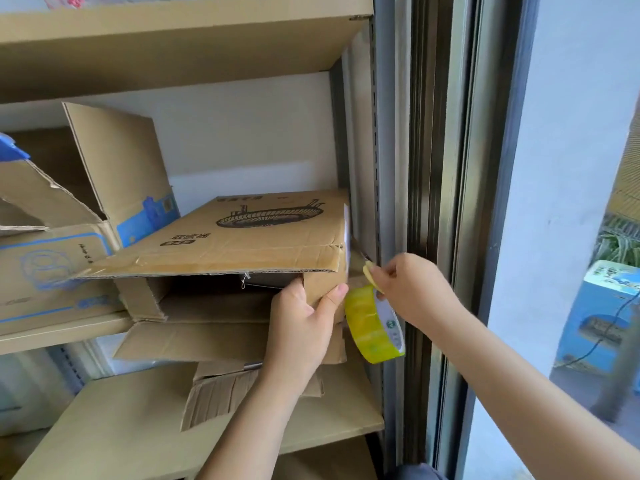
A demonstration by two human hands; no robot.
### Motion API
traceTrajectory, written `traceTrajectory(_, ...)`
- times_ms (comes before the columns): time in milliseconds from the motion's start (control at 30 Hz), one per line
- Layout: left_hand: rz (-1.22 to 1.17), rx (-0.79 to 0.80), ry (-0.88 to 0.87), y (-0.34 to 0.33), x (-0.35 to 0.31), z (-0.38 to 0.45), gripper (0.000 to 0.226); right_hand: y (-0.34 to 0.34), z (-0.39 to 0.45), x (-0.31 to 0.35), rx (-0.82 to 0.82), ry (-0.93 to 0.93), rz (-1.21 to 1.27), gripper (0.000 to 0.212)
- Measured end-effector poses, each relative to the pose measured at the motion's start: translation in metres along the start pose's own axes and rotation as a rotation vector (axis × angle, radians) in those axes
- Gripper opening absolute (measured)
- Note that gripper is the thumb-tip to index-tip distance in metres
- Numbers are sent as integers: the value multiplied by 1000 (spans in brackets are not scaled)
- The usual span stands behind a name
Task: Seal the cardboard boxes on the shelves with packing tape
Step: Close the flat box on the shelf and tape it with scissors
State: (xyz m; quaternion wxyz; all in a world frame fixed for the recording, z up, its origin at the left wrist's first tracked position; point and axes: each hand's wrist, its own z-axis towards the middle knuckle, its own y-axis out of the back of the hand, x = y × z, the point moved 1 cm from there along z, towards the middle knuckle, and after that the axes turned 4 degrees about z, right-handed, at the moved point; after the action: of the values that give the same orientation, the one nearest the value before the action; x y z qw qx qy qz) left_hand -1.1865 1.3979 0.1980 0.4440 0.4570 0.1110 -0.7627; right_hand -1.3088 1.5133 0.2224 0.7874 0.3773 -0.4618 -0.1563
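A brown cardboard box [242, 233] with a black fan drawing lies on its side on the middle shelf, its front flaps standing open. My left hand [301, 320] grips the box's right side flap, thumb on the outside. My right hand [412, 289] pinches the free end of the tape next to the box's right edge. The yellow packing tape roll [374, 327] hangs just below that hand, against the box's right corner. A short strip of tape runs from the roll up to my fingers.
A blue-printed cardboard box [52, 258] with torn open flaps stands to the left on the same shelf. The shelf's metal upright [381, 168] and a window frame [436, 168] stand close on the right. Loose cardboard [221, 393] lies on the lower shelf.
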Motion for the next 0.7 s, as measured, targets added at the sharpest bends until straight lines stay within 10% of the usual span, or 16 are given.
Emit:
traceTrajectory(467, -225, 305, 5, 49, -22, 61, 28, -18, -25, 22, -303, -27, 680, 22)
traceTrajectory(700, -14, 201, 23, 36, 9, 36, 35, 7, -33, 10, -221, 119, 475, 33)
